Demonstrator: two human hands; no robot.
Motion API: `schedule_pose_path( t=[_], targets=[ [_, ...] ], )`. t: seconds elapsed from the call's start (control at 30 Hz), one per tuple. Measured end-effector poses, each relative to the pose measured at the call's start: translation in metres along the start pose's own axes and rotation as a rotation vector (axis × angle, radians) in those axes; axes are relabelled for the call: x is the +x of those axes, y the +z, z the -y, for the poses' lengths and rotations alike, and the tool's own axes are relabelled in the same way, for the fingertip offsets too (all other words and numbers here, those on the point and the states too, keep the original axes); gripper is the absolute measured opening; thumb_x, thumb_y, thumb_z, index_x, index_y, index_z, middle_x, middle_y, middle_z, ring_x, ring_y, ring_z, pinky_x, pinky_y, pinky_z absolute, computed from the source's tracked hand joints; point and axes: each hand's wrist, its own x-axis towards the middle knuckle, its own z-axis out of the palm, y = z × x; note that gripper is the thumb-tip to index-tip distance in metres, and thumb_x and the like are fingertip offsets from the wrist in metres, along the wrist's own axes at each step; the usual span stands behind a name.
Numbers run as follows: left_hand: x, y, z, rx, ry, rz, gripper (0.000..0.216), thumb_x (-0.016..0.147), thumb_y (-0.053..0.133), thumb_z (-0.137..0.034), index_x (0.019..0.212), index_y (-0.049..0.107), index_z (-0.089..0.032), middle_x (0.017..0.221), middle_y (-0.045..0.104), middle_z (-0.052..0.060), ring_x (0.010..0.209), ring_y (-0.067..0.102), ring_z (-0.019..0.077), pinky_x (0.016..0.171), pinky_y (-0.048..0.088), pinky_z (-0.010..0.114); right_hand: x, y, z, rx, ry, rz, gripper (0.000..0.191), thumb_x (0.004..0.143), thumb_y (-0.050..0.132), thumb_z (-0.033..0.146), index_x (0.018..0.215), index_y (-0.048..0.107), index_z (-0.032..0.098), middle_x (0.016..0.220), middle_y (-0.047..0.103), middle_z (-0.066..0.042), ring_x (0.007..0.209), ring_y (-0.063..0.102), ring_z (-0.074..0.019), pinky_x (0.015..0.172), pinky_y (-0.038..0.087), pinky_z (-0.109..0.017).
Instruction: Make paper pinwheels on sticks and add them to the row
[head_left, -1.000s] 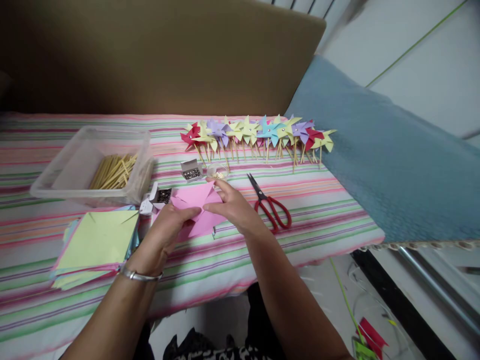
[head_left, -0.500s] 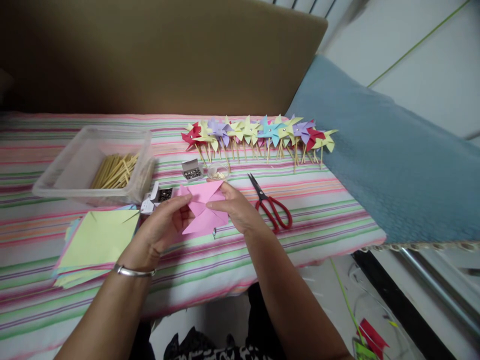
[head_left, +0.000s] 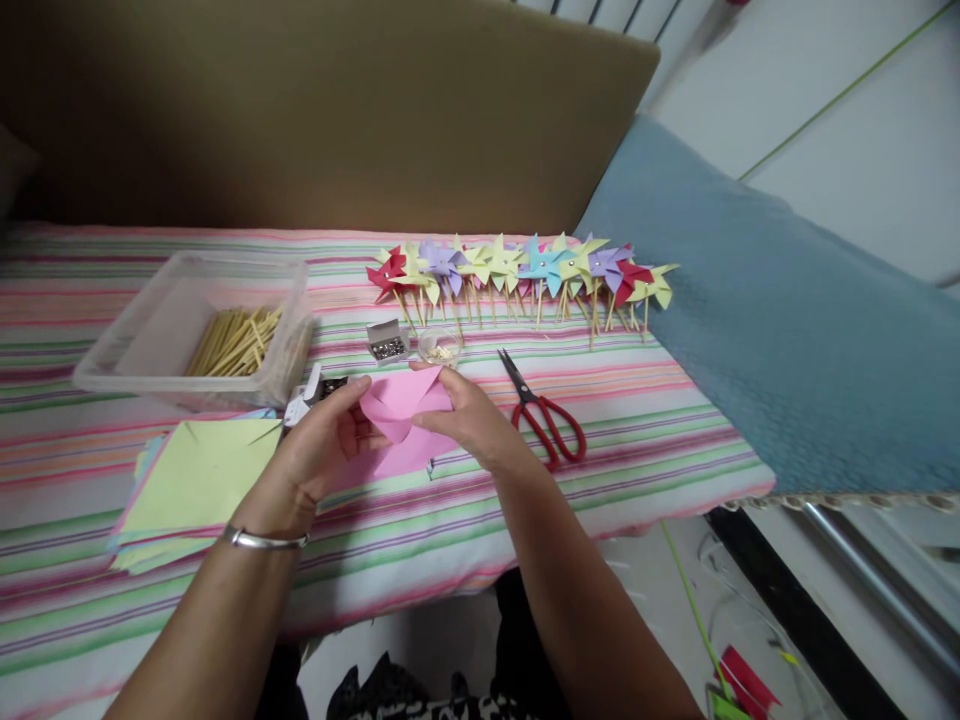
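Note:
A pink sheet of paper [head_left: 401,402], cut in from its corners and with flaps bent toward its middle, is held above the striped cloth. My right hand [head_left: 472,418] pinches it from the right, thumb pressing a flap near the centre. On the other side my left hand [head_left: 321,445], a silver bangle at its wrist, grips the left edge with the thumb on top and fingers behind. Just beyond the paper are a small box of metal fasteners [head_left: 388,345] and a round clear dish of small pale pieces [head_left: 440,347]. Another small open box [head_left: 304,398] is partly hidden by my left hand.
Red-handled scissors [head_left: 546,415] lie right of my right hand. Several finished paper pinwheels [head_left: 502,262] on sticks lie at the back. A clear plastic bin [head_left: 120,370] holds wooden sticks [head_left: 236,340]. Coloured paper sheets [head_left: 199,475] are stacked at left.
The upper left flap of the pink paper has been bent in toward the centre. My left thumb has shifted slightly left and up; both hands keep hold of the paper.

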Motion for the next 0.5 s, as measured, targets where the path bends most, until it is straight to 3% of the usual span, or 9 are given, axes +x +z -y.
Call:
schedule_pose_path(
  t=[0.23, 0.5],
  targets=[
    [0.0017, -0.0049, -0.0026, 0.091, 0.046, 0.028, 0.016, 0.076, 0.065, -0.026, 0.084, 0.069, -0.013, 0.073, 0.07, 0.005, 0.064, 0.065, 0.0173, 0.057, 0.054, 0.027, -0.0048, -0.0036, 0.0063, -0.254, -0.08, 0.051, 0.056, 0.07, 0.065, 0.017, 0.125, 0.053, 0.022, 0.112, 0.064, -0.003, 0.099, 0.06, -0.0209, 0.086, 0.048, -0.033],
    [0.0014, -0.0066, -0.0033, 0.0, 0.034, 0.057, 0.021, 0.074, 0.067, -0.036, 0.078, 0.07, -0.016, 0.071, 0.071, 0.005, 0.063, 0.066, 0.0189, 0.057, 0.055, 0.029, -0.0025, -0.0031, 0.004, -0.174, -0.083, -0.004, 0.057, 0.069, 0.066, 0.018, 0.125, 0.053, 0.023, 0.113, 0.063, -0.003, 0.096, 0.061, -0.0202, 0.08, 0.049, -0.031]
  ],
)
